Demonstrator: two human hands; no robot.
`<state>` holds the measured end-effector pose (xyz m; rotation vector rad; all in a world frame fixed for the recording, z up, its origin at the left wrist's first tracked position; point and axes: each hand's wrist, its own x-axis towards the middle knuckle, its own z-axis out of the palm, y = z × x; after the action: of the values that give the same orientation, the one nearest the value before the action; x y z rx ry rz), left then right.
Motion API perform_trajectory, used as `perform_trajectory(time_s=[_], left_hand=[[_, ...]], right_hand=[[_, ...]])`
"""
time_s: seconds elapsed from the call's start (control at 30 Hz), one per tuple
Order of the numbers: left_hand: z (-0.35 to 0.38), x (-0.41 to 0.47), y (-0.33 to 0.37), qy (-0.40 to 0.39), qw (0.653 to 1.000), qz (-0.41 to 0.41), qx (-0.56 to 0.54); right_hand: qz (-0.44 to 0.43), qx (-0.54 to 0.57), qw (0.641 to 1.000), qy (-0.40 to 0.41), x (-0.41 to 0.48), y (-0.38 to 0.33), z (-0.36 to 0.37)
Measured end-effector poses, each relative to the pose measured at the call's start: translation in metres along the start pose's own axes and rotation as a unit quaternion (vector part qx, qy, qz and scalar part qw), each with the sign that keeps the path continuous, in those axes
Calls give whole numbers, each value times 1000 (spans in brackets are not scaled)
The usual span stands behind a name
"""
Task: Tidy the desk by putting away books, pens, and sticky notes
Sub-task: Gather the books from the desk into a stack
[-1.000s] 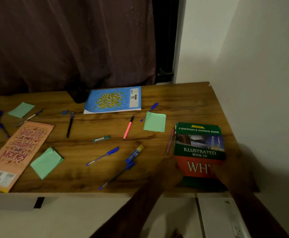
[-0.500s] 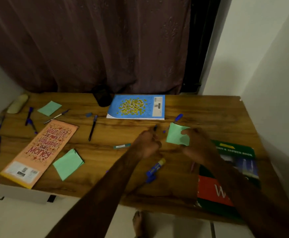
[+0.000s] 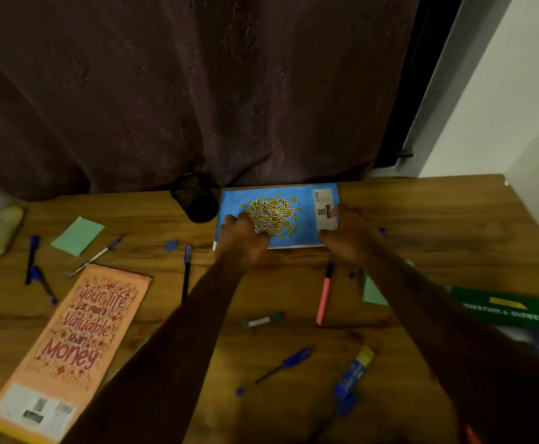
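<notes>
both hands on blue book (image 3: 297, 200) at far centre of desk (image 3: 438, 219), just right of black pen cup (image 3: 197, 203); left hand (image 3: 242, 238) fingers curled on near-left edge, right hand (image 3: 349, 233) gripping right end.

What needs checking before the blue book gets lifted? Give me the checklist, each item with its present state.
1. Both hands on the flat blue book with yellow lettering: ok. The left hand is at its near left corner and the right hand at its right end.
2. Fingers curled round an edge of the book: cannot tell.
3. Nothing else lying on the cover: ok.
4. Black mesh pen cup clear of the book: cannot tell; it stands close beside the left edge.
5. Slim pink pen clear of the near edge: ok, it lies apart.
</notes>
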<state>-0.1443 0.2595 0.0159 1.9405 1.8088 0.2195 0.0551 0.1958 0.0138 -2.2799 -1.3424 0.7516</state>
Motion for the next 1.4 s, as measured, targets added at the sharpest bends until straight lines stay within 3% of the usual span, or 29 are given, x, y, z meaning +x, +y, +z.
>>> perform_trajectory(time_s=[0.1, 0.23, 0.37, 0.47, 0.63, 0.8, 0.93, 1.17, 1.4], left_hand=[[-4, 23, -15, 12, 999, -24, 46], [9, 48, -36, -51, 990, -77, 103], [22, 59, -48, -44, 982, -43, 180], [19, 67, -52, -35, 983, -42, 174], [10, 75, -61, -39, 990, -87, 103], [2, 80, -54, -41, 981, -154, -112], [3, 79, -49, -41, 977, -143, -150], [-3, 62, -56, -13, 946, -94, -309], [-18, 33, -31, 22, 935, -19, -353]], right_hand=[[59, 11, 998, 10, 20, -2, 10], [116, 21, 993, 7, 33, 1, 30], [133, 15, 990, 38, 41, 1, 43], [157, 80, 983, 50, 45, 3, 45], [195, 263, 944, 46, 49, 12, 47], [248, 333, 910, 14, 56, 6, 43], [272, 418, 867, -18, 52, -5, 29], [174, 485, 854, -66, 23, -3, 2], [88, 593, 795, -91, -52, 28, -29]])
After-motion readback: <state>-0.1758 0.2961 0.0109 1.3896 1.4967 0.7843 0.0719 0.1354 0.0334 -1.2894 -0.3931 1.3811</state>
